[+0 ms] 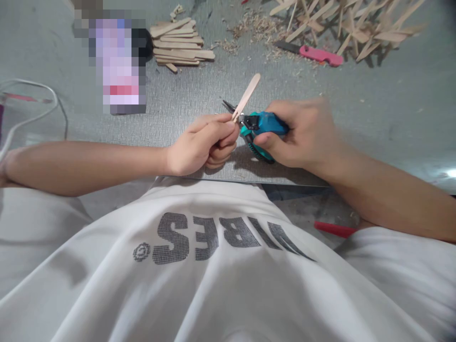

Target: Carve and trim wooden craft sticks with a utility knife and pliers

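Note:
My left hand (212, 141) pinches the lower end of a popsicle stick (248, 95), which slants up and to the right with its rounded end free. The held end looks split or notched. In my right hand (302, 133) is a pair of pruning shears (269, 126) with blue and teal handles, my fingers wrapped round them. Their dark jaws lie at the stick's lower end, by my left fingertips. Whether the blades touch the wood I cannot tell, since the fingers partly cover that spot.
Popsicle sticks (178, 45) lie stacked at the back left beside a pixelated upright object (119, 66). A pink-handled knife (320, 55) lies among wood shavings (256, 28). Crossed sticks (351, 28) are heaped at the back right. A cable (32, 83) loops at the left.

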`<move>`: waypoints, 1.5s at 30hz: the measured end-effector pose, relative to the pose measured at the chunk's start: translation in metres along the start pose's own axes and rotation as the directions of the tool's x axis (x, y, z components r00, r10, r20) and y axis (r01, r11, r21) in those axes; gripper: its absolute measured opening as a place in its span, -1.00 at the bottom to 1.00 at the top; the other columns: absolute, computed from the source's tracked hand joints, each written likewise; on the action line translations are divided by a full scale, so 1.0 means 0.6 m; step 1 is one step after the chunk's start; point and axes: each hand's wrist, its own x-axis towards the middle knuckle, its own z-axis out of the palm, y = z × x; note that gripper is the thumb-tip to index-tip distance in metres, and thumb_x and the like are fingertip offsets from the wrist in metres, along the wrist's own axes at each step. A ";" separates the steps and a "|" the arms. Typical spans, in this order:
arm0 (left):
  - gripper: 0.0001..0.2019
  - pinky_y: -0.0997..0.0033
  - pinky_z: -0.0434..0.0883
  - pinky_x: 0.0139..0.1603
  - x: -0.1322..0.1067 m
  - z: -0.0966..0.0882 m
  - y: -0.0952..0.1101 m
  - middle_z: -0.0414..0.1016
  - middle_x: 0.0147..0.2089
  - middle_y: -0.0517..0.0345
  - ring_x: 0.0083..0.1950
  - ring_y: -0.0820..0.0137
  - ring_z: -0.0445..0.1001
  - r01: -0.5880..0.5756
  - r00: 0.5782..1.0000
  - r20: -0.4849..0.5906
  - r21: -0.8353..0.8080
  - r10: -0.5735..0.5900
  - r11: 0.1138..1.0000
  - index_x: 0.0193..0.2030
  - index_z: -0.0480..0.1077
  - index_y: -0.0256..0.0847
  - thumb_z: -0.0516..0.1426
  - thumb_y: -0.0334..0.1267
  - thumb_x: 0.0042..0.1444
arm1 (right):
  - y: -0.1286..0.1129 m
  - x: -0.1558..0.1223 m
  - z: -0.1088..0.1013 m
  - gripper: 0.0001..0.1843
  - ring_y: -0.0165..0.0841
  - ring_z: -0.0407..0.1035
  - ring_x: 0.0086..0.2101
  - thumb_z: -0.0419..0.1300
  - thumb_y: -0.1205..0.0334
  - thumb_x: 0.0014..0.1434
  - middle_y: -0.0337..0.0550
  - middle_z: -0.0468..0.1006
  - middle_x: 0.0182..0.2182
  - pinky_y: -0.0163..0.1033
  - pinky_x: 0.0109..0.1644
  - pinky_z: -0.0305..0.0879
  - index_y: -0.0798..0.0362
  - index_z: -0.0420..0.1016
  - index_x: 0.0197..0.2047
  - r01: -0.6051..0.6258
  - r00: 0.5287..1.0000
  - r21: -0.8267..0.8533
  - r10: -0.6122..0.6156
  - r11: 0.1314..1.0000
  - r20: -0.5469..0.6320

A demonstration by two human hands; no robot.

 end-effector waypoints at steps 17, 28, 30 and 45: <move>-0.61 0.58 0.04 -0.57 -0.004 0.009 0.005 -0.01 -0.54 0.36 -0.58 0.57 -0.08 -0.030 0.999 0.027 0.034 0.029 0.999 -0.43 0.23 -0.11 0.12 -0.24 0.51 | -0.006 0.001 -0.009 0.02 -0.31 0.07 -0.51 -0.07 -0.98 0.33 -0.20 0.32 -0.56 -0.05 -0.29 -0.05 -0.09 0.20 -0.38 0.029 1.000 0.063 -0.029 0.998 0.009; -0.53 0.47 0.04 -0.48 0.003 -0.010 -0.004 0.04 -0.51 0.37 -0.52 0.54 0.06 -0.317 0.936 0.228 0.227 0.266 0.921 -0.39 0.20 -0.06 0.21 -0.15 0.61 | 0.004 -0.001 -0.006 -0.15 -0.44 -0.06 -0.53 0.16 -0.66 0.59 -0.34 0.17 -0.55 -0.07 -0.33 -0.11 -0.04 0.24 -0.35 0.193 0.977 0.328 -0.210 0.925 0.019; -0.46 0.41 0.09 -0.46 0.011 -0.019 -0.005 0.06 -0.51 0.35 -0.48 0.50 0.12 -0.437 0.885 0.314 0.305 0.344 0.846 -0.40 0.19 -0.05 0.22 -0.01 0.65 | 0.007 -0.003 -0.004 -0.16 -0.44 -0.04 -0.53 0.12 -0.64 0.62 -0.34 0.18 -0.54 -0.08 -0.33 -0.10 -0.03 0.27 -0.34 0.205 0.974 0.349 -0.227 0.914 0.023; -0.39 0.28 0.18 -0.39 0.022 -0.016 -0.013 0.19 -0.50 0.24 -0.42 0.37 0.22 -0.490 0.872 0.236 0.446 0.429 0.749 -0.39 0.21 -0.02 0.19 0.25 0.65 | 0.004 -0.001 0.008 -0.10 -0.40 0.04 -0.50 0.06 -0.74 0.57 -0.31 0.17 -0.54 -0.08 -0.33 -0.06 -0.05 0.23 -0.36 0.134 0.986 0.406 -0.161 0.904 0.033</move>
